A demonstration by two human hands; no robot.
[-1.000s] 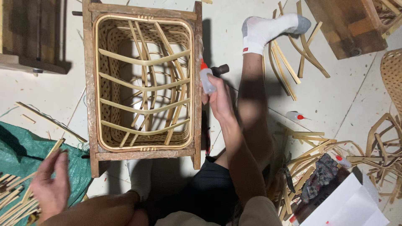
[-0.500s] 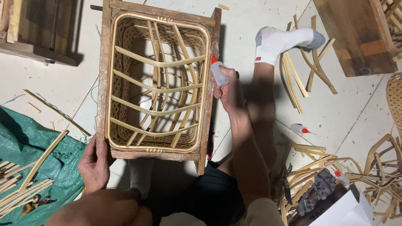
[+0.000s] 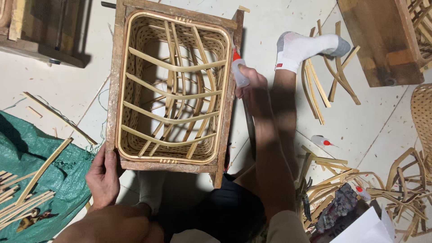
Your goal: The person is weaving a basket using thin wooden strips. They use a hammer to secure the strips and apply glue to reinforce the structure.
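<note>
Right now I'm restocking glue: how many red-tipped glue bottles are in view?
3: one in the right hand at the wooden frame, one glue bottle on the floor, one beside the scraps. More may be hidden.
</note>
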